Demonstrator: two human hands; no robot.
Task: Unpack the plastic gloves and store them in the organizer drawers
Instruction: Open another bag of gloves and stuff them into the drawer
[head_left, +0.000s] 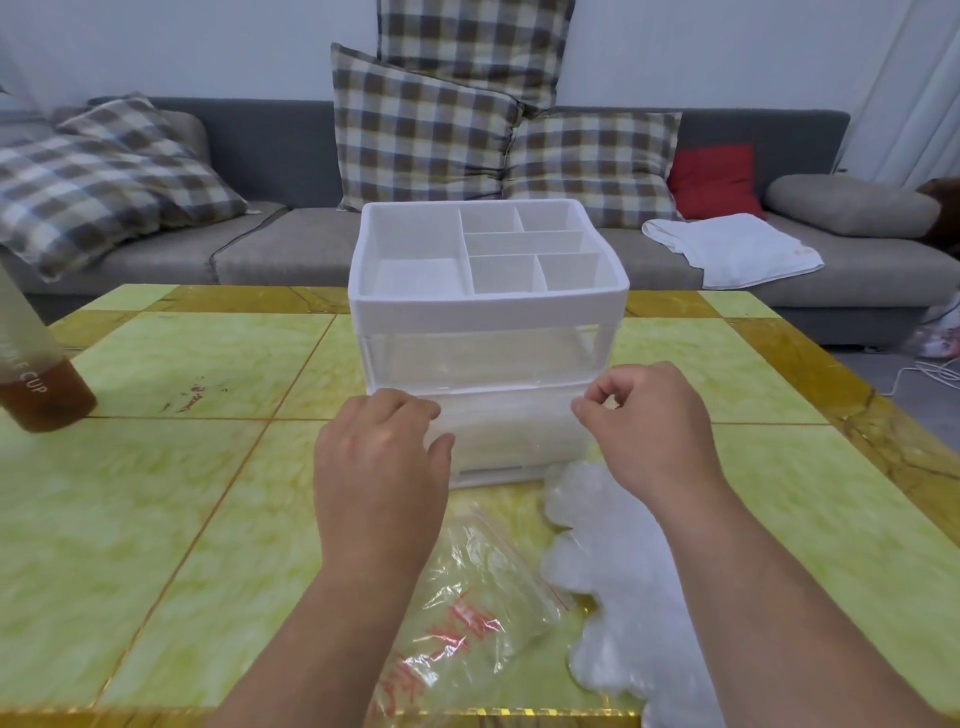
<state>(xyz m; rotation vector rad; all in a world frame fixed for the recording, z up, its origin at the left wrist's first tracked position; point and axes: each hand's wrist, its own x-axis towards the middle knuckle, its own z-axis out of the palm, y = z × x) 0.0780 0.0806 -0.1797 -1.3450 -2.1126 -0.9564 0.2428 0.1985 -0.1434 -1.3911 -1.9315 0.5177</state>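
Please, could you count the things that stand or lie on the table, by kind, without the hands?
Organizer: 1
Bottle: 1
Plastic bag: 1
Pile of plastic gloves: 1
Total: 4

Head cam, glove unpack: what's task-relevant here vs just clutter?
Job: organizer; lower drawer, held by left hand and right hand; plastic gloves on the table; clear printed bag.
Lying about: bottle of brown liquid; white towel; red cushion; plaid pillows; sofa.
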